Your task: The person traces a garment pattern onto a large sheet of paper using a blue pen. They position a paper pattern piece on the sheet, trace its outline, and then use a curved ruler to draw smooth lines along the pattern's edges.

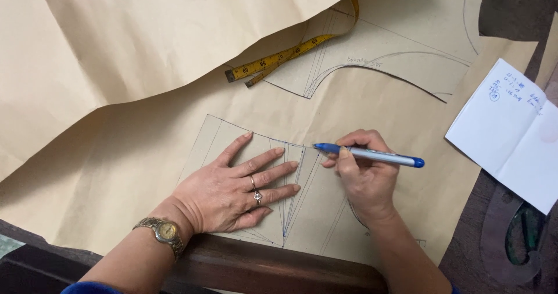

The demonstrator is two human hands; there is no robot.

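A: Big brown paper [116, 50] covers nearly our whole table [273, 268], with an upper sheet folded over and rippling down across the top left.

B: And on it we've laid the cut pattern piece [302, 195], lined with darts. Our left hand [232, 189] lies flat on it, fingers spread and gripping nothing. We judge that's to pin the piece so it can't slide.

A: Right hand [363, 175] just beside it, fingers closed around the pen [372, 154]. The pen lies nearly level, tip pointing left at the piece's top edge, close to our left fingertips. It looks set to trace that edge.

B: What else is around?

A: A second pattern piece [401, 56] with a long curve sits higher up, well apart. The yellow tape [285, 57] lies across its left end, partly tucked under the folded sheet.

B: A white notebook [511, 134] with some jottings is off to the right, and a dark curved ruler [511, 236] pokes out below it.

A: Nothing blocks the pen. Only that overhanging fold sits near the tape.
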